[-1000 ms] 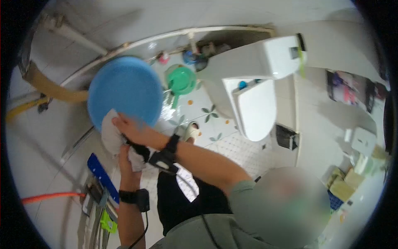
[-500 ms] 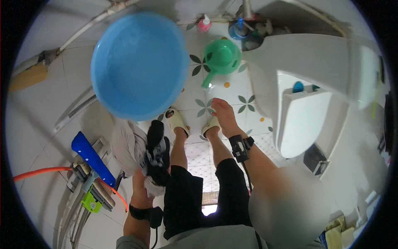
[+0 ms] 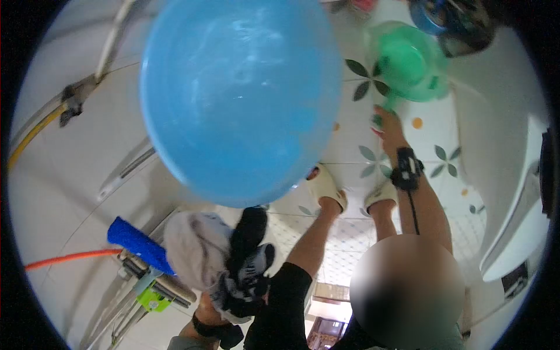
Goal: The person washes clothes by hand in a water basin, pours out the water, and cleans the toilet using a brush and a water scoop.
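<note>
My right hand (image 3: 389,129) is at the handle of a green dipper (image 3: 409,63), its fingers closed round it. The dipper is slightly blurred above the tiled floor. My left hand (image 3: 211,310) is mostly hidden under a bundle of cloth, a pale piece (image 3: 198,248) and black-and-grey pieces (image 3: 248,268), which it holds up. A large blue basin (image 3: 242,99) with water in it stands just beyond the bundle.
A white toilet (image 3: 501,146) is on the right. Bottles and a dark container (image 3: 466,35) stand at the upper right. Mops with a blue head (image 3: 139,242) and an orange hose (image 3: 76,258) are at the left. My feet in pale clogs (image 3: 326,189) are below the basin.
My right hand has left the cloth bundle and reached out to the green dipper, closing on its handle. My left hand keeps the bundle. The view has moved nearer the basin.
</note>
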Motion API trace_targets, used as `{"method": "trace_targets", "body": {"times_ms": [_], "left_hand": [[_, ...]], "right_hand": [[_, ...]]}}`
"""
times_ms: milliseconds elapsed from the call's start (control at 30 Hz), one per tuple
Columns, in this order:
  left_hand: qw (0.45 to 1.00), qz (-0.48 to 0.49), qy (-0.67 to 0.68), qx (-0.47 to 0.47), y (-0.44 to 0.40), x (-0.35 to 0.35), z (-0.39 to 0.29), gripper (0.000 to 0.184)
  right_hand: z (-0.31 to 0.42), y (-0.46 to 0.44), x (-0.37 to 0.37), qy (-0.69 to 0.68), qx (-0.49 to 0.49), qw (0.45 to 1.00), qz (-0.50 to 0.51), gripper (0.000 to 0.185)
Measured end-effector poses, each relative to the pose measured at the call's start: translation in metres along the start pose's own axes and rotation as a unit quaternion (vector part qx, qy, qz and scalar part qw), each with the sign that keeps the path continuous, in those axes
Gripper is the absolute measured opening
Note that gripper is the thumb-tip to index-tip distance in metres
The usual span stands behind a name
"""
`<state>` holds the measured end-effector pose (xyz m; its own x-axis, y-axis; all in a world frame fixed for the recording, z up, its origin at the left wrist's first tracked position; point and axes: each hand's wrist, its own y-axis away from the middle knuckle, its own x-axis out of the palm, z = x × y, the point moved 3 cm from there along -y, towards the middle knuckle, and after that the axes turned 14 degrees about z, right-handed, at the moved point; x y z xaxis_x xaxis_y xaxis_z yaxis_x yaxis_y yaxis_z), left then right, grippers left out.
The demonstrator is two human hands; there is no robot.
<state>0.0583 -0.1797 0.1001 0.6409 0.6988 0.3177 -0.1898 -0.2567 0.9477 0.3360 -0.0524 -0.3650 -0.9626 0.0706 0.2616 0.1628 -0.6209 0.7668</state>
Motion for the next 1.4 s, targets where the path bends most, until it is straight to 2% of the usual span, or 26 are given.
{"method": "trace_targets", "body": {"times_ms": [33, 100, 167, 233, 267, 367, 467, 567, 600, 700, 800, 867, 900, 933, 1000, 1033, 1133, 1233, 1300, 1333, 1367, 1400], "left_hand": [[0.999, -0.025, -0.040, 0.015, -0.002, 0.005, 0.001, 0.070], [0.992, -0.066, -0.106, 0.029, 0.001, 0.014, 0.008, 0.078], [0.985, -0.056, -0.159, 0.044, 0.020, 0.025, 0.006, 0.080], [0.975, -0.025, -0.217, 0.051, 0.033, 0.023, 0.001, 0.076], [0.956, -0.030, -0.285, 0.068, 0.041, 0.028, -0.006, 0.069], [0.981, 0.026, -0.154, 0.115, 0.072, 0.031, -0.002, 0.065], [0.980, 0.050, -0.155, 0.114, 0.106, 0.037, -0.010, 0.064], [0.985, 0.066, -0.119, 0.105, 0.137, 0.029, -0.012, 0.062], [0.987, 0.072, -0.106, 0.099, 0.144, 0.026, -0.012, 0.061], [0.986, 0.084, -0.111, 0.087, 0.167, 0.013, -0.019, 0.059], [0.988, 0.095, -0.101, 0.063, 0.173, -0.019, -0.020, 0.058], [0.989, 0.090, -0.079, 0.081, 0.179, -0.023, -0.024, 0.058], [0.989, 0.089, -0.070, 0.090, 0.180, -0.024, -0.027, 0.058], [0.988, 0.099, -0.069, 0.101, 0.184, -0.019, -0.033, 0.058], [0.985, 0.110, -0.065, 0.118, 0.197, -0.008, -0.045, 0.058], [0.988, 0.099, -0.065, 0.098, 0.197, -0.013, -0.045, 0.058], [0.993, 0.083, -0.061, 0.058, 0.195, -0.036, -0.042, 0.060], [0.994, 0.084, -0.047, 0.058, 0.185, -0.054, -0.033, 0.061], [0.995, 0.059, -0.054, 0.056, 0.188, -0.053, -0.034, 0.062], [0.994, 0.044, -0.039, 0.094, 0.191, -0.048, -0.037, 0.062], [0.991, 0.038, -0.027, 0.122, 0.191, -0.040, -0.036, 0.062], [0.984, 0.074, -0.131, 0.100, 0.192, -0.045, -0.037, 0.064]], "right_hand": [[0.049, 0.031, 0.016, -0.119, 0.089, 0.986, -0.072, 0.028], [0.072, 0.053, 0.009, -0.152, 0.029, 0.986, -0.060, 0.024], [0.100, 0.094, -0.008, -0.172, -0.039, 0.984, 0.023, 0.027], [0.160, 0.159, -0.002, 0.006, -0.006, 1.000, -0.024, 0.023], [0.180, 0.186, -0.005, 0.037, -0.028, 0.999, -0.001, 0.024], [0.250, 0.274, 0.004, 0.071, -0.043, 0.996, 0.015, 0.027], [0.321, 0.352, 0.039, 0.081, -0.019, 0.996, 0.025, 0.025], [0.349, 0.394, 0.079, 0.146, 0.035, 0.986, 0.069, 0.023], [0.351, 0.400, 0.093, 0.145, 0.033, 0.982, 0.121, 0.023], [0.351, 0.406, 0.139, 0.114, 0.046, 0.976, 0.180, 0.027], [0.341, 0.377, 0.187, 0.158, 0.002, 0.973, 0.168, 0.029], [0.340, 0.344, 0.217, 0.260, -0.020, 0.955, 0.141, 0.031], [0.332, 0.320, 0.221, 0.405, -0.074, 0.905, 0.106, 0.034], [0.325, 0.300, 0.227, 0.537, -0.126, 0.832, 0.067, 0.038], [0.330, 0.281, 0.249, 0.684, -0.176, 0.708, 0.001, 0.044], [0.330, 0.273, 0.259, 0.746, -0.199, 0.635, -0.032, 0.047], [0.325, 0.253, 0.275, 0.768, -0.240, 0.592, -0.038, 0.031], [0.302, 0.229, 0.281, 0.792, -0.141, 0.594, 0.005, 0.032], [0.278, 0.211, 0.280, 0.742, -0.147, 0.652, 0.058, 0.037], [0.268, 0.204, 0.271, 0.716, -0.147, 0.679, 0.074, 0.040], [0.262, 0.205, 0.266, 0.696, -0.215, 0.682, 0.062, 0.037], [0.254, 0.205, 0.263, 0.675, -0.280, 0.681, 0.044, 0.035]]}}
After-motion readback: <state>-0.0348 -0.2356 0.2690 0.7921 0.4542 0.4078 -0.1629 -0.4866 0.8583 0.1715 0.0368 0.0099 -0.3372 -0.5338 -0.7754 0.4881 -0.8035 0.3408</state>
